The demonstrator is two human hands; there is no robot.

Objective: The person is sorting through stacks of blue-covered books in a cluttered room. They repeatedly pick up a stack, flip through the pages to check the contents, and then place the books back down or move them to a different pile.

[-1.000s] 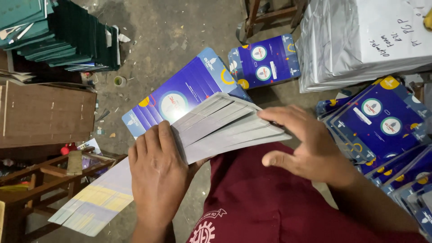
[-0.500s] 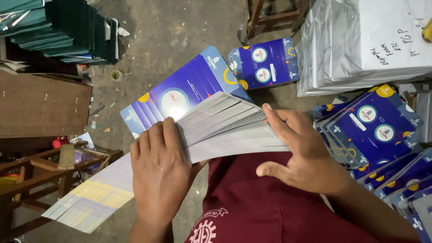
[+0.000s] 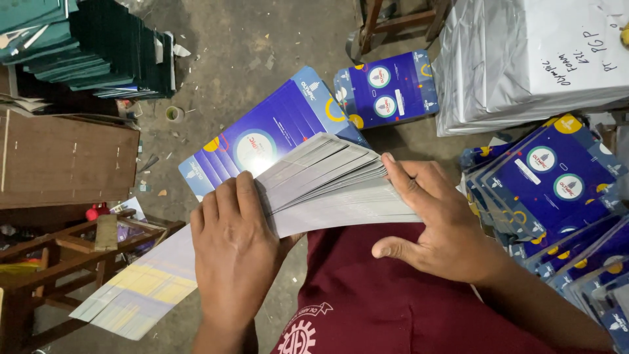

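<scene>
The stack (image 3: 327,183) is a thick sheaf of flat printed cards, fanned so that the pale grey undersides step out like a deck, with deep blue faces showing at the far end, each with a white round mark and a yellow arc at a corner. It is held in the air over the person's lap, above a maroon shirt (image 3: 386,295), with nothing under it to carry it.

The left hand (image 3: 232,246) lies palm down on the near left end of the stack, fingers close together and curled over the edge, thumb hidden beneath, so it clamps that end. The right hand (image 3: 436,223) is flat and loosely spread, fingertips pressed against the right edge of the fanned cards, thumb sticking out toward the body and free of the stack.

Room is tight on the right: more blue cards (image 3: 557,190) are piled just beside the right wrist, and a white wrapped bundle (image 3: 524,59) sits beyond them. A small blue pack (image 3: 386,92) lies on the floor (image 3: 229,59) past the stack's far end. To the left the floor is more open, up to a brown board (image 3: 65,157), dark green stacks (image 3: 85,46) and a wooden frame (image 3: 72,255). A pale yellow sheet (image 3: 137,288) lies under the left forearm.
</scene>
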